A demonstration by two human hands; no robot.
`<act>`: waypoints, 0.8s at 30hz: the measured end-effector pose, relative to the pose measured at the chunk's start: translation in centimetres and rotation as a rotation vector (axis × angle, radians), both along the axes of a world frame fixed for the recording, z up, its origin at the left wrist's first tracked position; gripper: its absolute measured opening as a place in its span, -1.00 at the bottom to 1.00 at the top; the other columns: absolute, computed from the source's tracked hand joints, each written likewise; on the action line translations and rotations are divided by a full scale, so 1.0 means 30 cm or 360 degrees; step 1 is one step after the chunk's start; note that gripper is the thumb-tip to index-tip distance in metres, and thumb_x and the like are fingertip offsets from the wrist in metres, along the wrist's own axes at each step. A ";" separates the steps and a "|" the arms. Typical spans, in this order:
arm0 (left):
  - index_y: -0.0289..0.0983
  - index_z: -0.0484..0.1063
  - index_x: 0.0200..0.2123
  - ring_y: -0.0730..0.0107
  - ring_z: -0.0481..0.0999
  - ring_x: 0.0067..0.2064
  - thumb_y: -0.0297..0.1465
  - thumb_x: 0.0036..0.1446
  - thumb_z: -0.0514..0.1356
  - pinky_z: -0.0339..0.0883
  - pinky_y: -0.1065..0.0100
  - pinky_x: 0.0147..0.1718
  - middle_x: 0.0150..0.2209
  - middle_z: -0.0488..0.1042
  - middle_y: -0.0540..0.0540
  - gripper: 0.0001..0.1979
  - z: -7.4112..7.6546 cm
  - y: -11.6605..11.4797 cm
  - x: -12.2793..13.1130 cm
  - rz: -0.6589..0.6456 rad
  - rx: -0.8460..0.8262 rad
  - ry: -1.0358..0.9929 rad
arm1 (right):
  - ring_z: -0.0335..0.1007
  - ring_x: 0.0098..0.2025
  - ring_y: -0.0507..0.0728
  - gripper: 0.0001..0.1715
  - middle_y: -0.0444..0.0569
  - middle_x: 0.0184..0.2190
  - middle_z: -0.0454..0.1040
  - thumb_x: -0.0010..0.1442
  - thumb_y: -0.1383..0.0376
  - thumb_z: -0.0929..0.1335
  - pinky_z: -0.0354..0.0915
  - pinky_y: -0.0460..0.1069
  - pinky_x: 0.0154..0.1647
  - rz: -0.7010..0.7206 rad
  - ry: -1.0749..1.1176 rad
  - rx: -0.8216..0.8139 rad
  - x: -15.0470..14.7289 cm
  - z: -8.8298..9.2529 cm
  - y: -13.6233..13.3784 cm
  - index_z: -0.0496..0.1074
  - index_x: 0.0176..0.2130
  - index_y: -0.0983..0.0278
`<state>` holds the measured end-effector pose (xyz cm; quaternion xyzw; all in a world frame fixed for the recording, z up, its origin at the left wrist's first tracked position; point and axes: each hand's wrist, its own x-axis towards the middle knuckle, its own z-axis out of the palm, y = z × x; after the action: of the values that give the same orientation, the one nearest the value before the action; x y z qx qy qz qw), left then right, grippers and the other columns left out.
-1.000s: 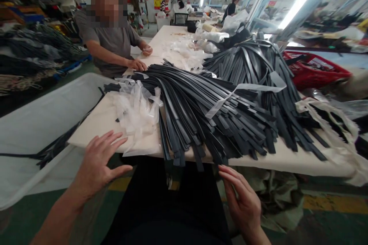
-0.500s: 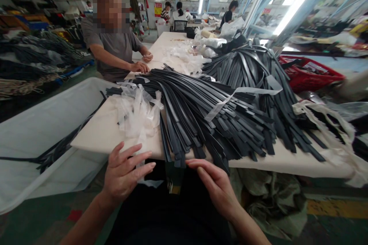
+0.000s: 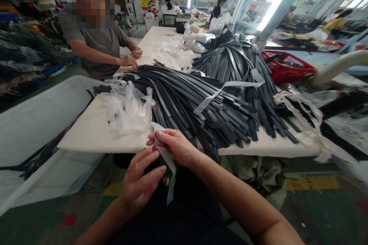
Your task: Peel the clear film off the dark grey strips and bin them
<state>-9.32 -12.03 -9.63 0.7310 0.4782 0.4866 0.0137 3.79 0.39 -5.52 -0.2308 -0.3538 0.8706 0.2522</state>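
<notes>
My right hand (image 3: 175,143) pinches a translucent film strip (image 3: 171,176) between thumb and fingers, just off the front edge of the table. The strip's lower end hangs down in front of my dark clothing. My left hand (image 3: 142,180) is beside it with fingers apart, the fingertips close to the strip; whether they touch it I cannot tell. A large bundle of flat black strips (image 3: 198,99) fans across the table, ends toward me. More film strips (image 3: 130,111) lie in a loose heap to its left, and a single film strip (image 3: 212,97) lies across the bundle.
A white bin (image 3: 37,111) with black strips inside stands left of the table (image 3: 83,136). Across from me a co-worker (image 3: 97,46) has both hands at the table. Behind the bundle lie a second black-strip pile (image 3: 230,59) and a red basket (image 3: 287,69).
My right hand has moved left from the black strip ends and now grips a film strip. My left hand has shifted right and lower. The view has turned slightly right.
</notes>
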 end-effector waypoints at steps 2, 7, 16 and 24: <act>0.00 0.36 0.23 0.15 0.47 0.18 -0.42 0.27 0.20 0.36 0.11 0.15 0.24 0.43 -0.08 -0.52 -0.009 0.010 0.018 0.0047 -0.0486 -0.0730 | 0.45 -0.42 0.00 -0.53 -0.07 -0.36 0.61 -0.01 -0.02 0.55 0.33 -0.11 -0.37 -0.0078 -0.0006 0.0187 0.018 0.052 0.043 0.61 -0.28 0.31; -0.20 0.46 0.14 0.06 0.49 0.15 -0.11 0.24 0.21 0.34 0.13 0.14 0.11 0.54 -0.20 -0.52 0.013 0.085 0.036 -0.0327 -0.1127 -0.1562 | 0.49 -0.39 0.01 -0.66 -0.08 -0.37 0.61 0.10 0.04 0.50 0.38 -0.09 -0.32 -0.0145 -0.0030 0.0501 0.034 0.137 0.083 0.63 -0.29 0.27; -0.26 0.65 -0.36 0.32 0.54 -0.34 -0.28 0.01 0.40 0.40 0.36 -0.26 -0.41 0.64 -0.05 -0.82 0.126 0.186 0.110 -0.0230 -0.1377 -0.1320 | 0.48 -0.32 0.04 -0.72 -0.07 -0.32 0.63 0.15 0.10 0.47 0.37 -0.05 -0.25 -0.0335 -0.0135 0.0804 0.036 0.151 0.073 0.63 -0.29 0.26; -0.30 0.64 -0.26 0.53 0.42 -0.52 -0.20 -0.07 0.46 0.27 0.49 -0.48 -0.48 0.55 -0.04 -0.66 0.047 0.152 0.143 -0.0380 -0.1694 -0.1793 | 0.51 -0.33 0.04 -0.66 -0.07 -0.27 0.65 0.19 0.01 0.45 0.33 -0.13 -0.43 -0.0540 -0.0086 0.0671 0.097 0.160 0.197 0.60 -0.22 0.21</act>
<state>-5.05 -7.49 -8.21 0.3155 0.4864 0.4846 0.6550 6.70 6.31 -0.72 -0.2522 -0.4901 0.7166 0.4274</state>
